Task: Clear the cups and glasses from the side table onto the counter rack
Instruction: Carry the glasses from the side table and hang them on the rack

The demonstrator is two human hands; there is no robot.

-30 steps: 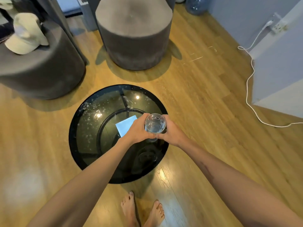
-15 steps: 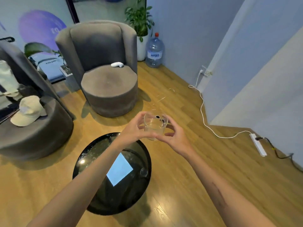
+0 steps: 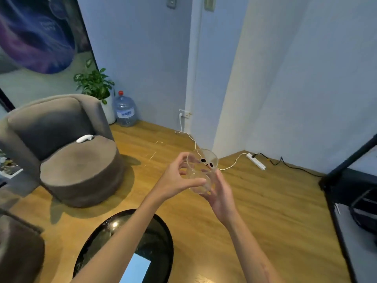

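Observation:
A clear drinking glass with small black dots printed on it is held up in front of me, tilted, well above the wooden floor. My left hand grips its left side with thumb and fingers. My right hand cups it from the right and below. The round black glass side table lies low in the frame under my left forearm, with a pale blue sheet on it. No counter rack is in view.
A grey round armchair stands at the left with a white remote on its seat. A potted plant and a water jug stand by the wall. A white cable and power strip lie on the floor. Dark furniture edges the right.
My view has swung up and to the right, away from the side table. Both hands have carried the glass up and off the table, still holding it.

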